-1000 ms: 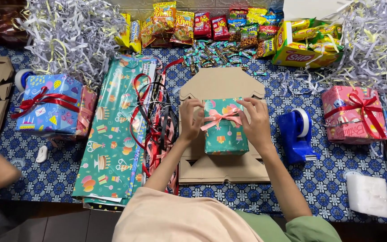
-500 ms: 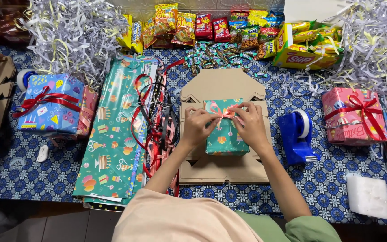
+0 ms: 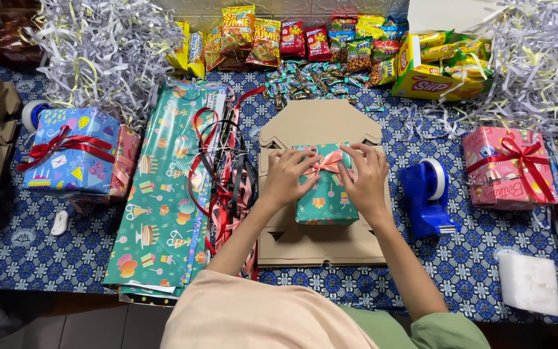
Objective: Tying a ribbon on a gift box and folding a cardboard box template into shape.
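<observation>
teal gift box [image 3: 326,200], long axis running away from the person, both hands on pink bow [image 3: 330,161]

Left hand [image 3: 290,176] and right hand [image 3: 366,176] pinch side by side.

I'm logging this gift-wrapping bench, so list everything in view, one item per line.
small gift box: one, teal, on the cardboard
ribbon bow: one, pink, on top of that box
flat cardboard: one, brown, centre
wrapping paper: a stack, teal, left of centre
loose ribbons: a tangle, red and black, beside the paper
blue gift: one, red ribbon, left
pink gift: one, red ribbon, right
tape dispenser: one, blue, right of cardboard
snack packets: many, mixed colours, back edge
shredded paper: piles, white, back corners
left hand: on the bow
right hand: on the bow
</observation>
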